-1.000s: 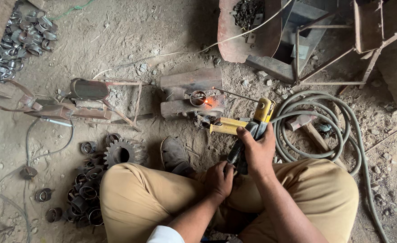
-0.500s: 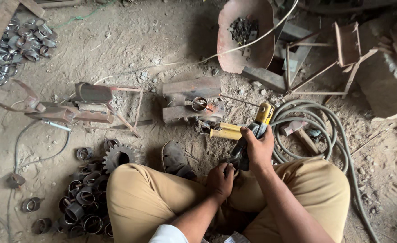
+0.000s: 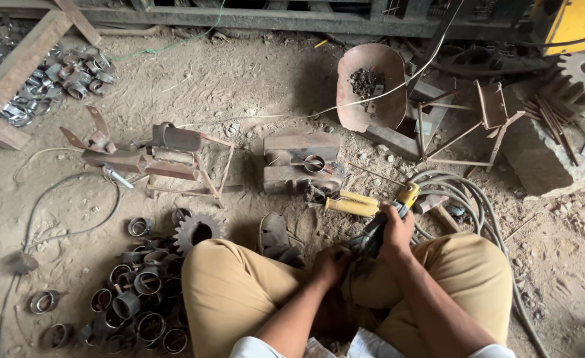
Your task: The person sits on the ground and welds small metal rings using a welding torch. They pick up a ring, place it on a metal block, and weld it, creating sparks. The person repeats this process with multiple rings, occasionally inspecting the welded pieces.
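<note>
Item: yellow-and-black power tool, lower centre of the frame, between your knees. Your right hand is wrapped around its dark body, fingers closed, so the yellow side handle juts out to the left, off the ground. Your left hand is curled low near the tool's front end; whether it pinches anything there cannot be told, as the spot is in shadow.

Item: rusty metal block, centre of the frame, just above the tool, with a small steel ring sitting on top, raised within easy reach of where you squat.

Item: pile of short steel rings, lower left, heaped close to your left knee; a toothed gear lies at its upper edge.

Item: coiled grey hose, right of centre, looped beside your right knee.

Item: rusty pan, upper centre, tilted, holding dark scraps.

Item: welded bracket, left of centre, lying on the sandy ground.
</note>
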